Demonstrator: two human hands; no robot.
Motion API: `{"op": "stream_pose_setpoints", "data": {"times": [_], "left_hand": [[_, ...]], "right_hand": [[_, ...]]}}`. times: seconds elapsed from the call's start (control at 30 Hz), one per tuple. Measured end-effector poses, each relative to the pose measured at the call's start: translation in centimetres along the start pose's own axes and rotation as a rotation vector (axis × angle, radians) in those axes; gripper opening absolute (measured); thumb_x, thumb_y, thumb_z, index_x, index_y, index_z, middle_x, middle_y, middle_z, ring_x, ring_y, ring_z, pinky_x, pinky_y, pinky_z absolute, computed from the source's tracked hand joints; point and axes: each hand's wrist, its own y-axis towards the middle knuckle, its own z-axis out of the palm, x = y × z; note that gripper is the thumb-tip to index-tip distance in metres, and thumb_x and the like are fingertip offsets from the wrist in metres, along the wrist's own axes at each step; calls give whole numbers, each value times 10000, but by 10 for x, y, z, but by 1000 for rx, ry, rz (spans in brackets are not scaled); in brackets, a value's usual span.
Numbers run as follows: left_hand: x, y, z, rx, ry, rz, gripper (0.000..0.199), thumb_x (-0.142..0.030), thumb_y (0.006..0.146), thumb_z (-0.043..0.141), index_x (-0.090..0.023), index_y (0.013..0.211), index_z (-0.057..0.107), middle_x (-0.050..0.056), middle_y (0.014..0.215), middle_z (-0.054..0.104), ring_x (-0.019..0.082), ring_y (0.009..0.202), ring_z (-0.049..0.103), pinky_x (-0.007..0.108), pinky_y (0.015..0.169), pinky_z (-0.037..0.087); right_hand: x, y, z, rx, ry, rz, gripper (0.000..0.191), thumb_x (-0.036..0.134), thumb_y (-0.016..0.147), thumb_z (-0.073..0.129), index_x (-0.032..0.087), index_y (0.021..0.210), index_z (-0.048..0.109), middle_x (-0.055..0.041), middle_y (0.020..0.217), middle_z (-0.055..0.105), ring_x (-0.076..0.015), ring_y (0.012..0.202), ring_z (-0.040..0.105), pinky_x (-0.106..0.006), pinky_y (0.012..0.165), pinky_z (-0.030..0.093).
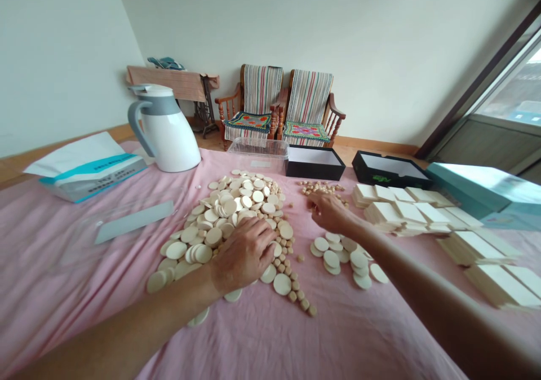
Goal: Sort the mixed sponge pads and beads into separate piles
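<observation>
- Your left hand (243,254) lies open and palm-down on the big pile of pale wooden discs (224,222), its fingers spread across them.
- Your right hand (329,211) curves down just beside a scatter of small wooden beads (319,188) - whether it pinches anything is hidden.
- A smaller group of discs (342,256) lies below your right wrist, and a curving line of beads (293,284) runs along the big pile's right edge.
- All of this sits on the pink-cloth surface (84,301) - stacks of pale square tiles (401,211) lie to your right; two open black boxes (315,163), a clear plastic tub (257,154) and a white jug (164,132) stand beyond.
</observation>
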Motion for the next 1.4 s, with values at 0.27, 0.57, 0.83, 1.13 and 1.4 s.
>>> {"op": "stream_pose_setpoints", "data": {"times": [0.27, 0.57, 0.83, 1.13, 1.4], "left_hand": [[0, 0, 1, -1, -10, -6, 141, -178, 896, 478, -165, 888, 618, 57, 872, 573, 211, 888, 511, 373, 844, 428], [0, 0, 1, 24, -1, -21, 140, -180, 900, 474, -168, 893, 614, 53, 882, 570, 211, 900, 508, 379, 859, 423], [0, 0, 1, 16, 1, -6, 143, -167, 895, 473, -167, 873, 614, 56, 861, 571, 205, 875, 517, 374, 847, 431], [-1, 0, 0, -15, -7, -9, 128, -158, 882, 491, -172, 883, 618, 56, 859, 576, 208, 883, 529, 365, 839, 438], [0, 0, 1, -8, -1, -13, 129, -171, 893, 482, -169, 876, 610, 59, 878, 576, 210, 894, 527, 377, 853, 435]], "right_hand": [[-22, 31, -6, -149, -182, 140, 248, 33, 768, 477, 149, 898, 653, -108, 911, 594, -197, 808, 556, -262, 637, 348], [24, 38, 30, 13, 1, -93, 198, 60, 817, 456, 145, 860, 630, -85, 875, 622, -153, 757, 549, -241, 690, 368], [-11, 40, 2, -164, -237, 186, 243, 60, 805, 471, 153, 938, 651, -137, 965, 599, -233, 870, 551, -282, 651, 372], [28, 20, 13, 45, 211, -51, 223, 43, 708, 554, 150, 880, 648, -46, 833, 675, -139, 742, 594, -223, 672, 422], [38, 20, 30, 32, 217, -47, 157, 91, 706, 537, 164, 792, 645, -21, 730, 654, -122, 651, 562, -213, 603, 379]]}}
